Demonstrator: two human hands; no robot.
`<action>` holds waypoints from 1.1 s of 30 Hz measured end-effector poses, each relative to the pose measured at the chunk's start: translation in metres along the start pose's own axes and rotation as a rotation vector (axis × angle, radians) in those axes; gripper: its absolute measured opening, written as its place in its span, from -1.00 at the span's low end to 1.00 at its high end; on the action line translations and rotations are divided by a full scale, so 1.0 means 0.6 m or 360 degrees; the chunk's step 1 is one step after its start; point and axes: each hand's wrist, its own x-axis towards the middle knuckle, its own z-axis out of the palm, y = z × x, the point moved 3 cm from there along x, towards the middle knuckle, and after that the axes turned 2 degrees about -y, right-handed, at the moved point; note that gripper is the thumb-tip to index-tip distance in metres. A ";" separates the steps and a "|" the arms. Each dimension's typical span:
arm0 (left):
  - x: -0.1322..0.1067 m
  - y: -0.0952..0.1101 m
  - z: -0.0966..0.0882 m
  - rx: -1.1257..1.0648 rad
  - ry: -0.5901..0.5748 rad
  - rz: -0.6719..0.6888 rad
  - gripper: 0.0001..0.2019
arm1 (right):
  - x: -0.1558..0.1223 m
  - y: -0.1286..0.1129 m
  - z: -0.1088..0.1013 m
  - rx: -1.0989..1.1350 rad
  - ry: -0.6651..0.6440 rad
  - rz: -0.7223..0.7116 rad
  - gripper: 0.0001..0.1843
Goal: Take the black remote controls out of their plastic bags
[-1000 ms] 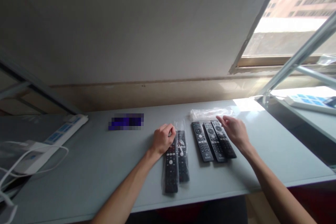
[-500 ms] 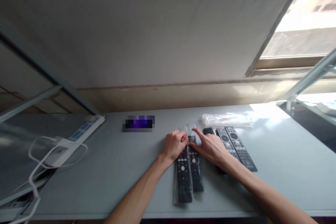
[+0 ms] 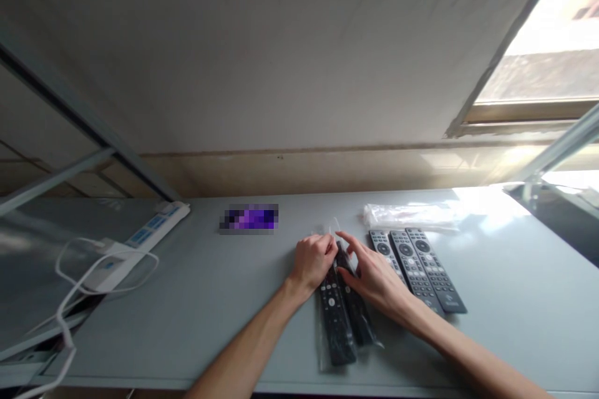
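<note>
Two black remote controls in clear plastic sleeves lie side by side near the front of the desk. My left hand (image 3: 316, 262) is closed round the top end of the left sleeved remote control (image 3: 337, 324). My right hand (image 3: 374, 271) grips the upper part of the right sleeved remote control (image 3: 358, 315), with its thumb across it and the index finger bent near its top. That remote looks turned partly on its side. Right of my hand lie three bare remote controls (image 3: 433, 271) in a row, the nearest partly covered by my hand.
A clear plastic bundle (image 3: 407, 216) lies behind the bare remotes. A blurred-out dark and purple object (image 3: 249, 218) rests toward the back. On the left, a white power strip (image 3: 135, 249) with a looped cable sits by a metal frame (image 3: 135, 165). A wall and window stand behind.
The right sleeved remote has tilted from lying face up, and my right hand has closed in on it. The lower ends of both sleeved remotes have swung right. The view has shifted slightly.
</note>
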 end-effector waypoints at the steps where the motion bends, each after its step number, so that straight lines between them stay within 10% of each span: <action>1: 0.000 0.000 0.000 0.0013 0.0008 0.0001 -0.70 | 0.001 0.002 -0.002 0.0056 0.0010 0.0008 -0.24; 15: 0.003 0.003 -0.025 -0.0159 0.0278 0.0068 -0.49 | 0.024 0.042 -0.059 0.0896 0.0449 0.0156 -0.34; 24: 0.008 0.001 -0.031 -0.0797 0.0098 0.0141 -0.39 | 0.030 0.049 -0.045 0.1020 0.0267 0.0191 -0.37; 33: 0.023 -0.005 -0.018 -0.1455 -0.0061 -0.0264 -0.46 | 0.025 0.034 -0.055 0.1002 0.0041 0.0053 -0.52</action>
